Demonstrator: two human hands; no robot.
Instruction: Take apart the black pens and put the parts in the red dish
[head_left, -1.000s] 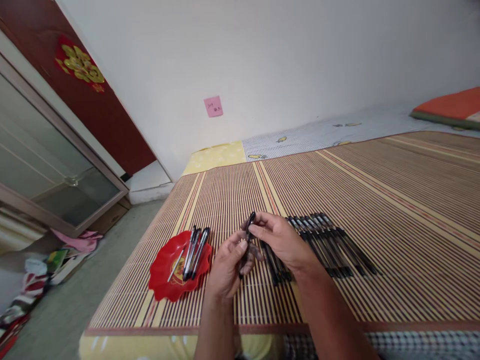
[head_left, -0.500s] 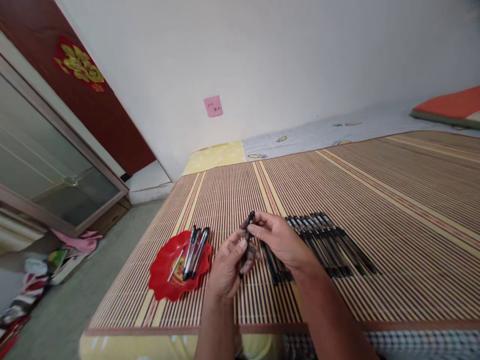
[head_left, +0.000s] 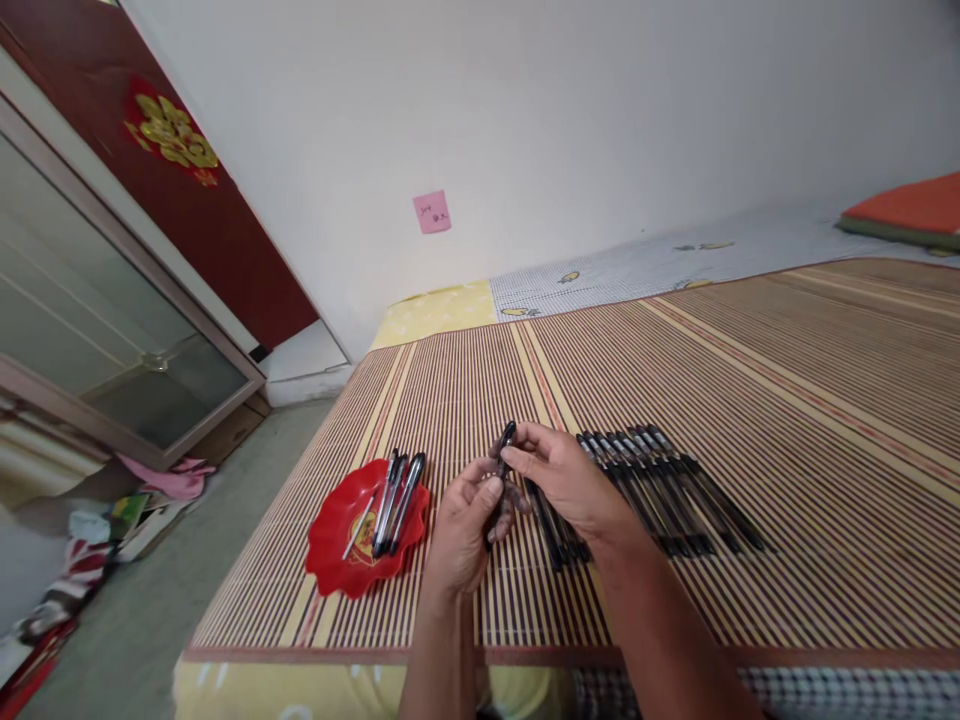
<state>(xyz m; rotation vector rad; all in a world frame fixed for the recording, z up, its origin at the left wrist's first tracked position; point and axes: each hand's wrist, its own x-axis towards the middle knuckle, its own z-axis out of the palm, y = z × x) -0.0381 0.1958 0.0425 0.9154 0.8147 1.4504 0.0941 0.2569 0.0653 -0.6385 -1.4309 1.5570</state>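
Between my two hands is a black pen point(head_left: 509, 434), tilted with its capped end up. My left hand point(head_left: 469, 515) grips its lower part, and dark smudges show on the fingers. My right hand point(head_left: 559, 470) pinches the upper end with thumb and fingers. Left of my hands, a red scalloped plate point(head_left: 330, 530) holds several clear-barrelled pens point(head_left: 397, 505) and a thin white refill-like stick point(head_left: 358, 527). A row of black pens point(head_left: 664, 495) lies side by side under and to the right of my right forearm, partly hidden by it.
A striped bamboo mat point(head_left: 465, 390) covers the bed. At the far right lies a folded orange cloth point(head_left: 907, 210). A pink note point(head_left: 432, 212) is stuck on the white wall. To the left are a glass-panelled door point(head_left: 112, 290) and clothes point(head_left: 82, 560) on the floor.
The view has shifted slightly, so the scene sits a little further right. Both hands keep their hold on the pen, with barely any change in the fingers.
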